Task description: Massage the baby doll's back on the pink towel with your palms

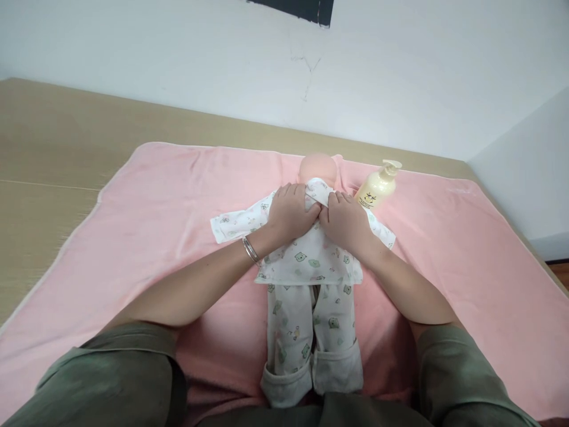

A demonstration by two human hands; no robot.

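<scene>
A baby doll [318,167] lies on a pink blanket [186,196], its smooth head pointing away from me. It is dressed in a white long-sleeved shirt [311,261] with small green prints and matching trousers [291,332] with turned-up cuffs. My left hand [292,210] is closed on the shirt just below the neckline. Close beside it, my right hand [347,220] grips the other side of the same cloth, the two thumbs almost meeting. The shirt's upper part is bunched up against the head and covers its lower part. Fingertips are partly hidden in the fabric.
A cream pump bottle [377,185] leans or lies tilted on the blanket, right of the doll's head. The blanket covers a tan tabletop [57,136]. Behind it rises a white wall [178,59] with a dark panel [306,9] at the top.
</scene>
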